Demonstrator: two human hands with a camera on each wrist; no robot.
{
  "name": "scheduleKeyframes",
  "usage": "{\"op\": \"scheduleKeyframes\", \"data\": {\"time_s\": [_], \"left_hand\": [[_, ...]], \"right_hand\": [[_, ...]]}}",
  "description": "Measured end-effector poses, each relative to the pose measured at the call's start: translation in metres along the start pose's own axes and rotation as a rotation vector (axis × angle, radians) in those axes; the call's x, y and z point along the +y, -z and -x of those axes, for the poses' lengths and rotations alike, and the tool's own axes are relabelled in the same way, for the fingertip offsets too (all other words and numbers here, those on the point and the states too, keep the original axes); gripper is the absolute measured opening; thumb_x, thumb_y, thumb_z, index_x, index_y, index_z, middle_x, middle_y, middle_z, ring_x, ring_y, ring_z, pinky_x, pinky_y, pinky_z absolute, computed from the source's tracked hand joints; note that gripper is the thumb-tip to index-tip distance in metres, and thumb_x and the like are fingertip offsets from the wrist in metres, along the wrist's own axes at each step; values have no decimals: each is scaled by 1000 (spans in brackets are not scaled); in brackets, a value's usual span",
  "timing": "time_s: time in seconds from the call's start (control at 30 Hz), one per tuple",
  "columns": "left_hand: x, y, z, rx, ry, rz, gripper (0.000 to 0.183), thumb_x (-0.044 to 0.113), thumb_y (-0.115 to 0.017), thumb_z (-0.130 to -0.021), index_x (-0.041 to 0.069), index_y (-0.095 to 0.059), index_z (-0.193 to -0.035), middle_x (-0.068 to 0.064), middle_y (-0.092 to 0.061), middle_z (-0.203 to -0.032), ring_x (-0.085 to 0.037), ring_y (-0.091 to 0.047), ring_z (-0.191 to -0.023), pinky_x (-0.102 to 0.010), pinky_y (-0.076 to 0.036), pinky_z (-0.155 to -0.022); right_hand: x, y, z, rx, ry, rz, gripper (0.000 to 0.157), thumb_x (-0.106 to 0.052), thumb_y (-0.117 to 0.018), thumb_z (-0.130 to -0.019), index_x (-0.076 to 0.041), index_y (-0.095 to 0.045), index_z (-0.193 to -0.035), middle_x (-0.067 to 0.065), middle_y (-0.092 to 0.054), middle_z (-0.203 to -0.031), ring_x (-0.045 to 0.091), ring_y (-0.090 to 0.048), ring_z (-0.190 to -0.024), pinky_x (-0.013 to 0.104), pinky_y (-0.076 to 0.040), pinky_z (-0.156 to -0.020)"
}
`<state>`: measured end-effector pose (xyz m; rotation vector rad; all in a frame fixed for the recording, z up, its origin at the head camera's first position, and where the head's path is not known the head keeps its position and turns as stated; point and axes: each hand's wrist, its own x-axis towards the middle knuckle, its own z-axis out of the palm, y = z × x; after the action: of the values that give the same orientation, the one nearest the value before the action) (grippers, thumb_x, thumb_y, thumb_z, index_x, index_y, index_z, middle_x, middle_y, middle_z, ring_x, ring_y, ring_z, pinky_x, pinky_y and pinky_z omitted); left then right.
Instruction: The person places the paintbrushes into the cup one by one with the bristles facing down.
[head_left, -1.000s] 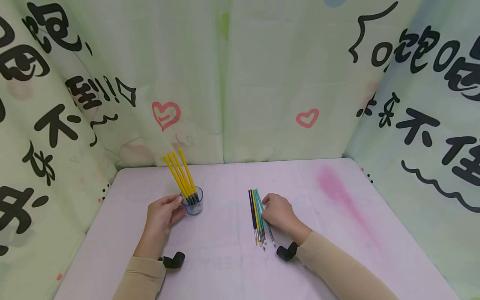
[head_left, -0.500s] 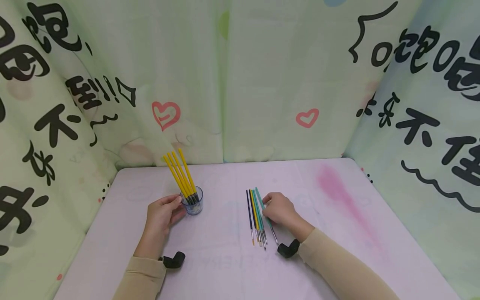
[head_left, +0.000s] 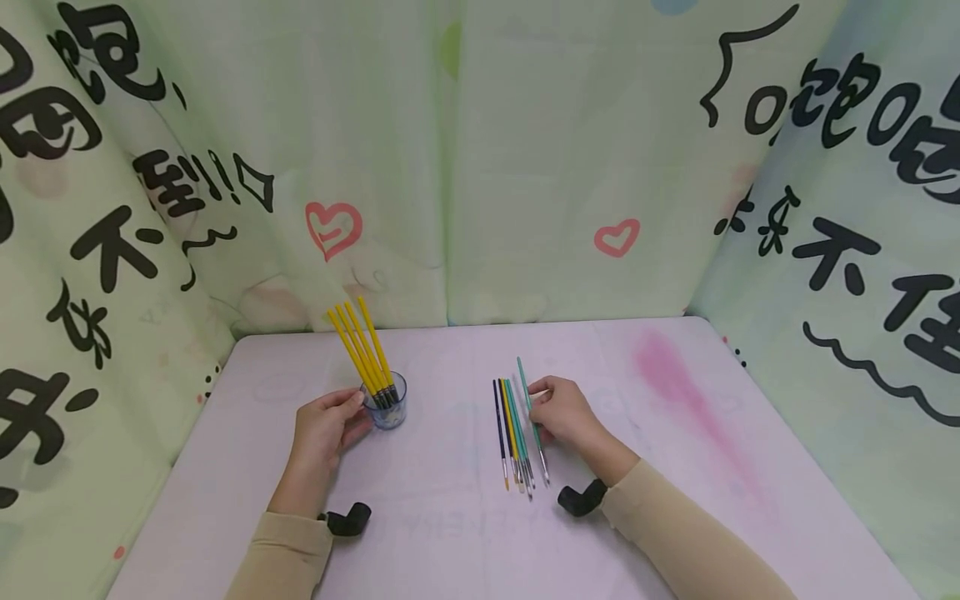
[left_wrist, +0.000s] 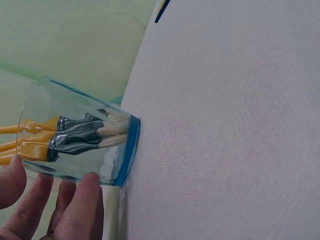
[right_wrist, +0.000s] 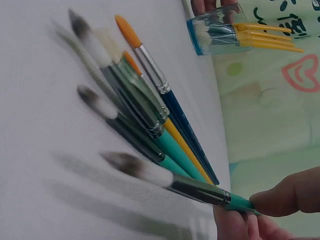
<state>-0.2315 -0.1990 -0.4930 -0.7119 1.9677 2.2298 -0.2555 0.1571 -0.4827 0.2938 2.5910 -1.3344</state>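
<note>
My left hand (head_left: 326, 429) holds a clear blue-bottomed glass (head_left: 388, 416) by its side, thumb near the rim. Several yellow-handled paintbrushes (left_wrist: 37, 137) stand in the glass, bristles down. In my right hand (head_left: 572, 414) a green-handled paintbrush (right_wrist: 200, 191) is pinched between thumb and fingers, its dark-tipped bristles pointing toward me. The right wrist view shows it raised off the table, with its shadow below. Just left of it lie several more paintbrushes side by side, among them a dark blue one (right_wrist: 185, 119), a yellow one (right_wrist: 187, 149) and green ones (right_wrist: 177, 152).
A pale pinkish cloth (head_left: 442, 525) covers the table, with a pink smear (head_left: 686, 392) at the right. Light green curtains (head_left: 525, 167) with black lettering and red hearts enclose the back and both sides. Black wrist mounts (head_left: 348, 521) stick out by each sleeve.
My right hand has drawn one green paintbrush away from the row and lifted it, shifting slightly right. The row spread a little. My left hand and the glass have stayed in place.
</note>
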Motion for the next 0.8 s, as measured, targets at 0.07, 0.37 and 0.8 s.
{"op": "scheduleKeyframes", "data": {"time_s": [0.07, 0.37, 0.8], "left_hand": [[0, 0, 0, 1, -2, -2, 38, 17, -74, -104, 0, -69, -138, -1, -73, -107, -15, -71, -95, -35, -67, -92], [0, 0, 1, 0, -2, -11, 38, 17, -73, -104, 1, -69, -139, -2, -72, -110, -17, -71, -98, -33, -68, -91], [0, 1, -1, 1, 4, -2, 39, 18, -74, -104, 1, -69, -139, -1, -72, -108, -17, -70, -97, -32, -68, -88]], "right_hand": [[-2, 2, 1, 5, 25, -34, 42, 1, -68, -91, -4, -65, -133, 10, -61, -94, 16, -57, -61, 23, -55, -54], [-5, 3, 0, 10, 63, -130, 44, 1, -68, -94, -6, -63, -137, 9, -59, -97, 18, -57, -71, 27, -60, -57], [-17, -2, -2, 16, 114, -289, 43, 3, -70, -95, -7, -62, -135, 10, -62, -104, 23, -64, -87, 32, -68, -63]]}}
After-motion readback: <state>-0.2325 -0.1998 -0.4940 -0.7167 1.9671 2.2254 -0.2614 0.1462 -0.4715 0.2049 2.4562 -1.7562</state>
